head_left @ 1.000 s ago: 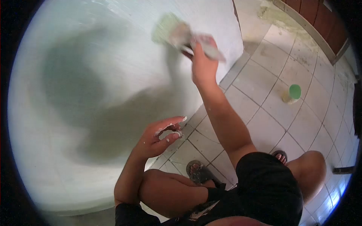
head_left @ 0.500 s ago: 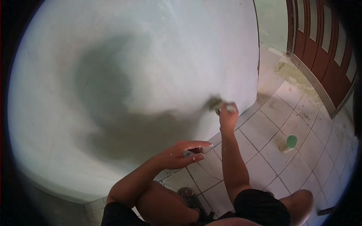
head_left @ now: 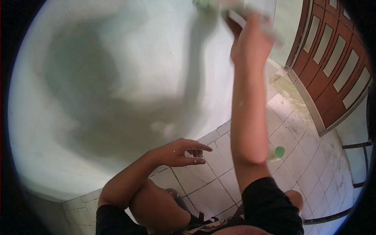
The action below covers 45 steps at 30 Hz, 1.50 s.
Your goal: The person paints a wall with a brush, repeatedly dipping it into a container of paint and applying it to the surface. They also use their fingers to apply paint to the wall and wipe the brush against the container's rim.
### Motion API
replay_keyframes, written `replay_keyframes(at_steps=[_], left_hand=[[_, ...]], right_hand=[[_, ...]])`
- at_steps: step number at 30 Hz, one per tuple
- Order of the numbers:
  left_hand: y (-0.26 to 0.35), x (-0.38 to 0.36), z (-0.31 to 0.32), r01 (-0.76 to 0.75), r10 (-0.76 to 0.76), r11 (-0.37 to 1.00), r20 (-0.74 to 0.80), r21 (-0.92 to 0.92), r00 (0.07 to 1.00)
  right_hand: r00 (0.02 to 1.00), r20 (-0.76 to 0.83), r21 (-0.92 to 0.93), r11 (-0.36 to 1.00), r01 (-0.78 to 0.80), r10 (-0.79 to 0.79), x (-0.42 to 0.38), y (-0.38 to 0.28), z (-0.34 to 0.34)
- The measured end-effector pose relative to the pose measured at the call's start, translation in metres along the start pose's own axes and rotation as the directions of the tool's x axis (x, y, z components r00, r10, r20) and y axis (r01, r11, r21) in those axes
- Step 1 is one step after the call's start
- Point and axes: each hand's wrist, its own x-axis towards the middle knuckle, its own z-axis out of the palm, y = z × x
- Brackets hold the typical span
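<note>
My right hand (head_left: 253,41) is raised at the top of the view, closed around a paintbrush (head_left: 204,4) that is blurred by motion. Greenish bristles point left, against or close over the pale wall (head_left: 156,55), and the top of the brush runs out of view. My left hand (head_left: 181,152) hangs above the floor near the wall's foot, fingers spread apart with nothing between them. White specks dot its fingers. Beyond my right elbow, a small pale container with a green top (head_left: 279,152) is on the tiles.
White floor tiles (head_left: 207,196) run along the wall's base. A reddish-brown door (head_left: 319,62) with pale panels stands at the upper right, with a greenish stained patch (head_left: 288,87) of floor beside it. Dark metal bars (head_left: 329,216) curve in at the right edge.
My right hand has swept upward along the wall with the paintbrush, from low near the floor to the top of the view. My left hand stays nearly in place, fingers still apart.
</note>
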Motion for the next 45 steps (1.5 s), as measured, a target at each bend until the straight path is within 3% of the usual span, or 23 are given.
replay_keyframes(at_steps=[1,2,4,5,6,7,11,15,16,17,21,25,27,28,29,31,32,34,35,36,37,39,45], left_hand=[[-0.004,-0.001,0.001,0.004,-0.004,1.000,-0.018,0.012,1.000],[-0.008,-0.002,0.003,0.005,-0.004,1.000,-0.038,0.026,0.999],[-0.014,-0.004,0.005,0.030,-0.030,0.999,-0.016,0.038,0.999],[-0.016,-0.007,0.007,0.091,-0.091,0.996,0.028,0.026,0.995],[-0.017,-0.008,0.009,0.078,-0.079,0.996,0.014,0.044,0.997],[-0.015,-0.008,0.012,0.074,-0.075,0.997,0.037,0.016,0.997],[0.006,-0.008,-0.001,-0.009,0.010,1.000,0.083,-0.005,0.997],[0.012,-0.003,-0.005,-0.042,0.042,0.999,0.099,-0.001,0.994],[0.011,-0.002,-0.004,-0.049,0.049,0.999,0.103,-0.010,0.993],[0.008,-0.001,-0.003,-0.059,0.060,0.998,0.093,-0.011,0.994],[-0.005,0.005,0.001,-0.057,0.056,0.998,0.078,0.012,0.995],[-0.013,0.008,0.007,-0.028,0.025,0.999,0.067,0.042,0.997],[-0.017,0.008,0.007,-0.048,0.049,0.999,0.079,-0.010,0.996],[-0.018,0.006,0.006,-0.011,0.018,0.998,0.103,-0.069,0.995],[-0.018,0.006,0.005,0.029,-0.013,0.992,0.126,-0.125,0.992],[-0.025,0.008,0.001,0.035,-0.017,0.991,0.143,-0.129,0.990],[-0.028,0.006,0.002,0.045,-0.022,0.990,0.161,-0.137,0.987],[-0.022,0.010,0.003,0.055,-0.045,0.996,0.153,-0.063,0.987],[-0.021,0.014,0.004,0.037,-0.038,0.999,0.118,0.009,0.992],[-0.022,0.020,0.007,0.008,-0.007,1.000,0.115,-0.006,0.993],[-0.020,0.026,0.008,0.039,-0.036,0.999,0.131,-0.021,0.991],[-0.016,0.037,0.013,0.177,-0.161,0.983,0.221,-0.056,0.962],[-0.052,0.081,0.039,0.362,-0.371,0.929,0.202,0.081,0.906]], right_hand=[[0.997,-0.017,-0.037,0.997,-0.072,0.071,-0.020,0.028,-0.029],[0.973,-0.195,-0.239,0.956,-0.170,0.124,-0.049,0.041,-0.050],[0.922,-0.299,-0.119,0.949,-0.291,0.245,-0.114,0.066,-0.100],[0.954,-0.260,-0.316,0.921,-0.229,0.148,-0.142,0.093,-0.149],[0.898,-0.287,-0.171,0.905,-0.390,0.333,-0.159,0.080,-0.161],[0.871,-0.341,-0.215,0.872,-0.439,0.354,-0.172,0.073,-0.179],[0.760,-0.469,-0.334,0.707,-0.624,0.450,-0.125,0.057,-0.184],[0.938,-0.200,-0.388,0.856,-0.342,0.284,-0.014,0.035,-0.102],[0.974,-0.066,-0.504,0.835,-0.220,0.217,0.019,0.031,-0.087],[0.988,-0.091,-0.514,0.844,-0.157,0.128,0.034,0.007,-0.040],[0.990,0.117,-0.109,0.992,-0.061,0.073,0.070,-0.041,0.029],[0.984,0.180,-0.199,0.980,0.024,0.012,0.054,0.013,-0.033],[0.984,0.041,-0.236,0.959,-0.159,0.173,-0.002,0.046,-0.085],[0.962,0.176,-0.412,0.903,-0.121,0.209,-0.023,0.063,-0.136],[0.954,0.062,-0.523,0.824,-0.219,0.293,-0.051,0.056,-0.153],[0.821,0.193,-0.548,0.753,-0.363,0.537,-0.086,0.069,-0.233],[0.826,0.166,-0.536,0.752,-0.382,0.538,-0.094,0.058,-0.251],[0.580,-0.053,-0.689,0.391,-0.610,0.813,-0.115,0.034,-0.290],[0.586,-0.085,-0.735,0.346,-0.583,0.806,-0.117,0.016,-0.300],[0.459,-0.169,-0.681,0.234,-0.694,0.872,-0.113,-0.001,-0.316],[0.444,-0.196,-0.746,0.161,-0.646,0.875,-0.107,-0.022,-0.325],[0.456,-0.134,-0.779,0.190,-0.597,0.880,-0.099,-0.053,-0.350],[0.490,-0.476,-0.444,0.281,-0.851,0.730,-0.110,-0.122,-0.380]])
